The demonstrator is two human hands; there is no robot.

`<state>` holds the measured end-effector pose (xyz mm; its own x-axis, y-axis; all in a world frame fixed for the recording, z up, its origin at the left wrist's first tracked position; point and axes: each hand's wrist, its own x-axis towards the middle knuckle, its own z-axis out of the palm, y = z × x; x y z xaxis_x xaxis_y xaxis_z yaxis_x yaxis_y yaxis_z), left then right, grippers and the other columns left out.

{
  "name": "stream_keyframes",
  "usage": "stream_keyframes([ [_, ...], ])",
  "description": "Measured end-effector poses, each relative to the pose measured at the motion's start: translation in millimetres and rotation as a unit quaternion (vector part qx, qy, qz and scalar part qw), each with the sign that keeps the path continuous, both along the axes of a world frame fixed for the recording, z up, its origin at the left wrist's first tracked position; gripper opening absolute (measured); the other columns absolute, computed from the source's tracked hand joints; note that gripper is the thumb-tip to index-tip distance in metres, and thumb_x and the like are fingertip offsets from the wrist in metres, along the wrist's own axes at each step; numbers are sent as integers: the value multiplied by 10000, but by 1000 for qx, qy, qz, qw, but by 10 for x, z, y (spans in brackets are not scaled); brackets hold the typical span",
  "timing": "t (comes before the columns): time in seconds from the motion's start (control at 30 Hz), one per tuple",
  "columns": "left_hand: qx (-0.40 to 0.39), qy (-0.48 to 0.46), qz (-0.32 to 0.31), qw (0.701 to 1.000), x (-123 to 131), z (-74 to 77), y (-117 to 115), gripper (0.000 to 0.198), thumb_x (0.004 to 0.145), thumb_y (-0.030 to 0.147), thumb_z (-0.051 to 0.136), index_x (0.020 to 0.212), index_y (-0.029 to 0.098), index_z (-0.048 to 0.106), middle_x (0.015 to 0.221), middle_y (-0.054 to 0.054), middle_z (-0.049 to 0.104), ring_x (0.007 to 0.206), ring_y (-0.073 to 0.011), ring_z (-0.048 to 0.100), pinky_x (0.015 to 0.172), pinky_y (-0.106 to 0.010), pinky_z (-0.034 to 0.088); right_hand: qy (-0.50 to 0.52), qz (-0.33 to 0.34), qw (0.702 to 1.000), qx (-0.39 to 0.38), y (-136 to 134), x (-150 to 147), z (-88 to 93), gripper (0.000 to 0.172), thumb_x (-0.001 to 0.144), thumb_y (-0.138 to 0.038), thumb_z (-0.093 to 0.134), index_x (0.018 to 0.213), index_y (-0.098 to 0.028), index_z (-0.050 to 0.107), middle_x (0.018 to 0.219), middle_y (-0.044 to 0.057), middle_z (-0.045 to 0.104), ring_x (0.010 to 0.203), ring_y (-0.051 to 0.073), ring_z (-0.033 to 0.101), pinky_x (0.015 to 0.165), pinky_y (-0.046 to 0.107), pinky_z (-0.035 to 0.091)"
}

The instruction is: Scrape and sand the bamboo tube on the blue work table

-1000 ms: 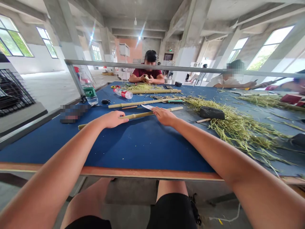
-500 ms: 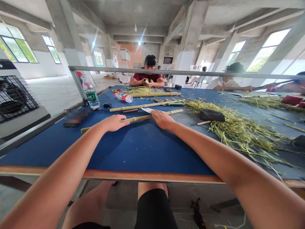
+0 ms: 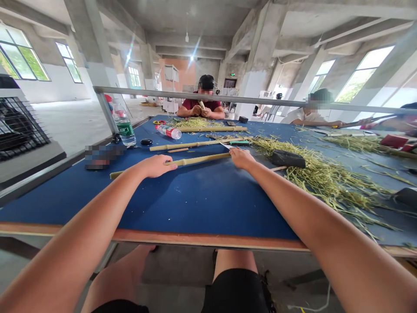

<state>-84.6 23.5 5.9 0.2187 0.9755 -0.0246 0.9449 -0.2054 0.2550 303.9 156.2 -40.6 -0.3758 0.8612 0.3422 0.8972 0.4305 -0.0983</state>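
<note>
A pale bamboo stick [image 3: 202,160] lies slantwise across the blue tabletop in front of me. My left hand [image 3: 157,166] is closed round its left part, the thumb along the top. Toward the stick's right end, my right hand [image 3: 241,157] is closed over a white paper-like sheet [image 3: 227,147] pressed against the bamboo. The hand hides most of that sheet and the stick's tip. Just beyond lies another bamboo stick [image 3: 189,145], with a green-handled tool [image 3: 240,142] beside its right end.
Bamboo shavings [image 3: 325,184] spread at right, under a black block [image 3: 288,158]. At left a water bottle [image 3: 125,129] stands, another bottle [image 3: 168,131] lies on its side. A metal rail [image 3: 241,99] crosses ahead; a co-worker [image 3: 199,106] sits opposite.
My right hand has slid rightward along the bamboo stick with the white sheet, from near its middle toward its right end. My left hand keeps its grip in place.
</note>
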Motion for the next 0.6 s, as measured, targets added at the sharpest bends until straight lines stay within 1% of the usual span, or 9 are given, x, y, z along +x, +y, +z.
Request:
stream_keyframes([
  [0.1, 0, 4, -2, 1000, 14, 9, -3, 682, 850, 806, 407, 1107, 239, 686, 1086, -91, 758, 876, -249, 675, 681, -300, 411, -4, 30, 999, -12, -150, -283, -38, 463, 1084, -286, 304, 1428, -122, 568, 1522, 143, 541, 1449, 283, 445, 1225, 423, 300],
  [0.17, -4, 10, 4, 1000, 24, 19, -6, 680, 849, 808, 404, 1097, 243, 689, 1083, -94, 758, 872, -253, 674, 670, -302, 406, -4, 86, 996, -13, -287, -516, -45, 497, 1084, -323, 300, 1498, -146, 510, 1582, 100, 477, 1495, 254, 382, 1255, 414, 255],
  [0.23, -9, 11, 11, 1000, 27, 25, -7, 676, 841, 811, 413, 1087, 246, 691, 1066, -92, 759, 853, -253, 673, 652, -303, 397, -2, 139, 990, -10, -395, -686, -28, 520, 1084, -355, 289, 1525, -160, 485, 1591, 78, 467, 1502, 233, 373, 1260, 406, 253],
  [0.3, -14, 6, 13, 1000, 21, 24, -4, 677, 832, 817, 422, 1077, 247, 693, 1036, -87, 760, 829, -248, 670, 642, -303, 392, -2, 159, 987, -12, -438, -733, 10, 524, 1085, -372, 276, 1528, -186, 486, 1575, 62, 491, 1485, 223, 403, 1247, 404, 283],
  [0.37, -12, -1, 13, 1000, 7, 14, 3, 685, 826, 825, 421, 1068, 245, 692, 1014, -84, 760, 817, -244, 668, 644, -302, 393, -4, 136, 990, -23, -406, -645, 60, 513, 1084, -367, 272, 1516, -215, 504, 1554, 55, 518, 1459, 236, 443, 1226, 422, 319],
  [0.43, -9, -5, 12, 1000, -6, 2, 9, 686, 824, 831, 418, 1058, 244, 686, 1003, -81, 758, 819, -242, 669, 649, -301, 395, -6, 83, 996, -37, -324, -464, 106, 492, 1078, -335, 283, 1482, -225, 543, 1532, 58, 542, 1439, 257, 469, 1208, 442, 341],
  [0.53, -5, -7, 9, 1000, -13, -11, 12, 682, 818, 829, 430, 1040, 239, 691, 978, -80, 760, 796, -237, 667, 640, -302, 390, -1, -7, 999, -53, -195, -194, 138, 474, 1077, -306, 285, 1418, -197, 596, 1492, 96, 581, 1404, 288, 507, 1177, 462, 374],
  [0.6, -2, -7, 11, 1000, -11, -15, 11, 678, 814, 824, 439, 1038, 239, 697, 955, -78, 761, 773, -234, 664, 631, -304, 386, 0, -41, 998, -54, -161, -132, 128, 467, 1081, -297, 283, 1405, -194, 603, 1481, 107, 590, 1405, 292, 505, 1174, 463, 373],
])
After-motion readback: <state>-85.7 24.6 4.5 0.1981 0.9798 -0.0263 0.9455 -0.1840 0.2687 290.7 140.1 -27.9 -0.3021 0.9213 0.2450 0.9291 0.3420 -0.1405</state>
